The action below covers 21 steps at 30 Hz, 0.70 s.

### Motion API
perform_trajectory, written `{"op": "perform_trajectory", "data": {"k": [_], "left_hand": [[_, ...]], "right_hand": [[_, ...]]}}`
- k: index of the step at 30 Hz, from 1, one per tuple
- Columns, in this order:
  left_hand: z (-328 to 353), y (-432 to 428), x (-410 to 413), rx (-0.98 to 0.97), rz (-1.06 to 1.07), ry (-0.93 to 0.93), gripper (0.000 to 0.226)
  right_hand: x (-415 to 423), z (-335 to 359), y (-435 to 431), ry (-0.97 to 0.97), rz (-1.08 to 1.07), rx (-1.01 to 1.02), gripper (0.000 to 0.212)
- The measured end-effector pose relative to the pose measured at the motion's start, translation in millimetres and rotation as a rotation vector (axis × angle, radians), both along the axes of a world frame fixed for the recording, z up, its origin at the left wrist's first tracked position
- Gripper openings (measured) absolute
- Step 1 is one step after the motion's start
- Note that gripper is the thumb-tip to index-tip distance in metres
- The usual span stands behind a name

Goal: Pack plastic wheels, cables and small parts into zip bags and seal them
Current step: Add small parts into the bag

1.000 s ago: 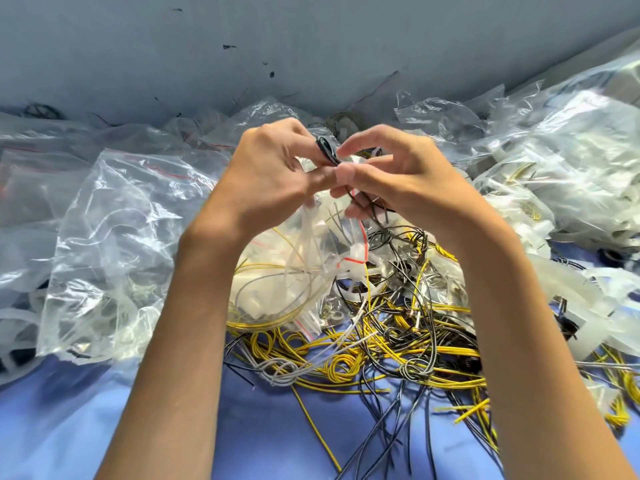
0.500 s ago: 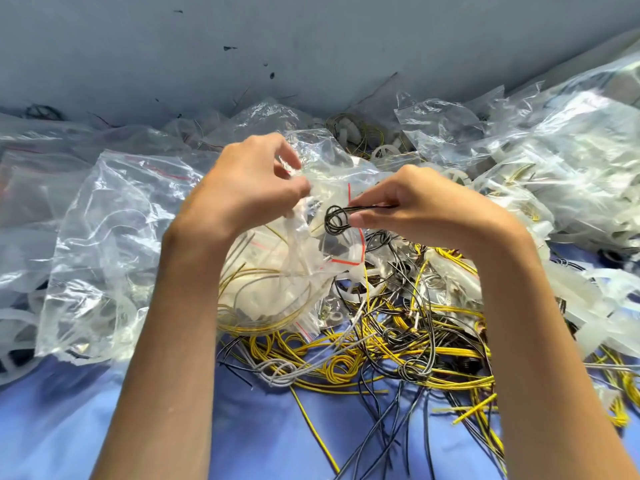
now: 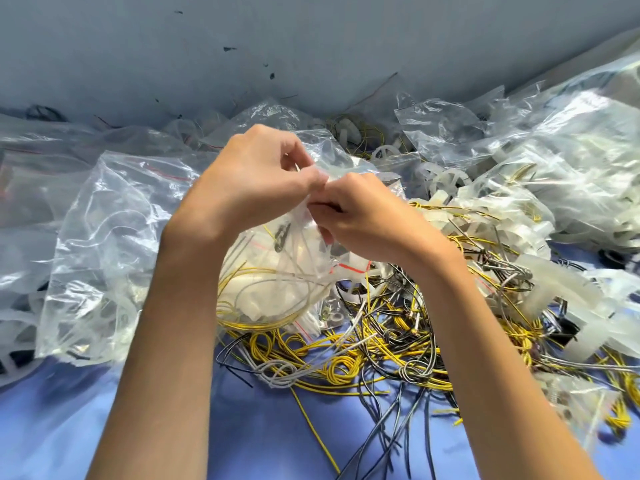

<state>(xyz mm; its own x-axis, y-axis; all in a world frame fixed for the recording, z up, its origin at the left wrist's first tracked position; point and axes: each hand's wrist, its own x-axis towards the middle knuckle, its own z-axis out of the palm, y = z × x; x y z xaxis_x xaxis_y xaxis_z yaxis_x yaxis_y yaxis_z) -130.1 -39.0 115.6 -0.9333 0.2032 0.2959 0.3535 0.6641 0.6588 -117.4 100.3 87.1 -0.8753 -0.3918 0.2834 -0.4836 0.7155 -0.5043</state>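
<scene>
Pinches the crumpled top edge of a clear plastic zip bag [image 3: 270, 282] between curled thumb and forefinger of the left hand [image 3: 256, 181]. Pinches the same edge just beside that with the curled fingers of the right hand [image 3: 363, 220], fingertips of the two hands touching or nearly so. Cannot tell whether the zip strip is pressed closed under the fingers.

Hangs below both hands, bulging, lower end down at the wire heap. Holds inside a small black coiled cable [image 3: 281, 233] near the top, thin yellow wire loops [image 3: 249, 323] along the bottom and whitish plastic parts between.

Just beneath and right of the bag: a loose tangle of yellow, black and grey wires [image 3: 381, 344], spreading under the right forearm.

Crowded on the left by a heap of filled clear bags [image 3: 104, 237], on the right by more crinkled clear bags [image 3: 561, 150] and loose white spoked plastic wheels [image 3: 450, 181]. Closed off behind by a grey wall [image 3: 311, 46], piles pressed against its foot.

Open room only toward the near edge: bare blue table surface [image 3: 62, 427] at lower left and between the forearms.
</scene>
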Motion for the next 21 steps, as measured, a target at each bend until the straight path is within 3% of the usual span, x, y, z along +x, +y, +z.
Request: {"op": "perform_trajectory", "data": {"k": [3, 8, 10, 14, 17, 21], "left_hand": [[1, -4, 0, 0.049, -0.002, -0.002, 0.012], [2, -10, -2, 0.082, 0.025, 0.027, 0.015], [2, -10, -1, 0.082, 0.022, 0.027, 0.016], [3, -7, 0, 0.071, -0.008, 0.035, 0.014], [4, -4, 1, 0.056, -0.014, 0.057, 0.012], [4, -4, 1, 0.059, -0.042, 0.05, 0.011]], "right_hand": [[2, 4, 4, -0.082, 0.104, -0.057, 0.045], [5, 9, 23, -0.208, 0.177, -0.175, 0.012], [7, 11, 22, -0.219, 0.191, -0.144, 0.008], [11, 9, 3, -0.138, 0.155, -0.033, 0.026], [8, 2, -14, -0.068, 0.107, 0.097, 0.02], [9, -4, -17, -0.16, 0.084, 0.25, 0.025]]}}
